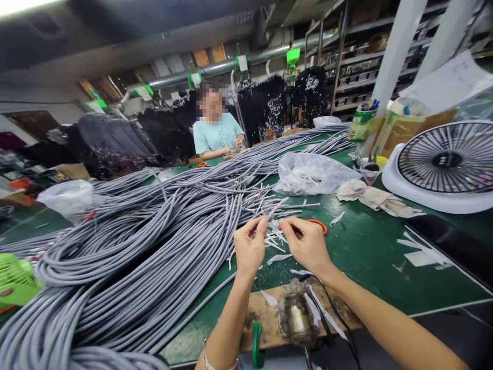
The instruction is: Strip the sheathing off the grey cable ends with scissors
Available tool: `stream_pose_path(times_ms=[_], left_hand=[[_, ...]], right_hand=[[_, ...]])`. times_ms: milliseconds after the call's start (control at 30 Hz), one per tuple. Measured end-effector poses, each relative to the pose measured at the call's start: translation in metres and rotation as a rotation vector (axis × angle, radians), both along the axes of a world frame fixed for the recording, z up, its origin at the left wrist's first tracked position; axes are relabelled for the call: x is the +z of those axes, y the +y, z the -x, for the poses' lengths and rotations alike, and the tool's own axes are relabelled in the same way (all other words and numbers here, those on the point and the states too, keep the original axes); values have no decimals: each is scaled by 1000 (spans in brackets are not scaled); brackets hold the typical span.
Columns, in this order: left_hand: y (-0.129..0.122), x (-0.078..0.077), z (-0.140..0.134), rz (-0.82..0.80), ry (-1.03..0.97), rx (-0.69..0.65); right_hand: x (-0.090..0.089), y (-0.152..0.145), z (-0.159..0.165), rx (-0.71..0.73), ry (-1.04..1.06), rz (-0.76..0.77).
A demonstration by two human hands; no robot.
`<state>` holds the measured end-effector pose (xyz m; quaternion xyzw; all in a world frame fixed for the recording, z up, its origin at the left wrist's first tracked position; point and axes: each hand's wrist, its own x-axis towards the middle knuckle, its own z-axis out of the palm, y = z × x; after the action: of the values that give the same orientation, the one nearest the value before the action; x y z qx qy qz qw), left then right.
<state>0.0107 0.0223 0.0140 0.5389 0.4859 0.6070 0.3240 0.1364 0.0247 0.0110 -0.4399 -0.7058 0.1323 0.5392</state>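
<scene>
My left hand [251,246] is closed in a pinch on a thin, pale cable end [276,207] that points up and away from me. Close beside it, my right hand [307,245] pinches too, thumb against fingers. Something small and whitish shows between the two hands, too small to name. Behind and left of them lies a large bundle of grey cables [185,226], its stripped pale ends fanned out near my fingertips. An orange scissors handle [320,226] shows just behind my right hand. White strips [279,258] are scattered on the green table [370,257] below.
A wooden board [252,308] with a dirty metal pot [298,316] and black cord sits at the near edge. A clear plastic bag [311,172], a cloth [375,199], a fan [447,162] and a dark phone-like slab [454,246] lie rightward. Another person [219,133] works across the table.
</scene>
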Motion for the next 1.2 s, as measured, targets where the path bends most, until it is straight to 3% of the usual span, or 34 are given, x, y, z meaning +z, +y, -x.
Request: stream_pose_path(times_ms=[333,500,600,667,733,900,1200], left_hand=[[-6,2,-6,-13,13,1],[-10,2,-10,-184,279,61],[-3,-1,-11,-176,422,137],[4,-2,-11,-80,400,147],[9,-2,-10,-20,317,126],[4,0,-3,-25,161,48],[-5,1,-3,-3,156,-72]], right_hand=[[-1,3,-1,21,14,60],[0,2,-4,68,102,84],[1,-9,0,141,20,-125],[2,-17,4,262,-52,-311],[2,-20,5,298,-65,-361],[-1,-4,0,-5,-9,-34],[-4,3,1,87,59,138]])
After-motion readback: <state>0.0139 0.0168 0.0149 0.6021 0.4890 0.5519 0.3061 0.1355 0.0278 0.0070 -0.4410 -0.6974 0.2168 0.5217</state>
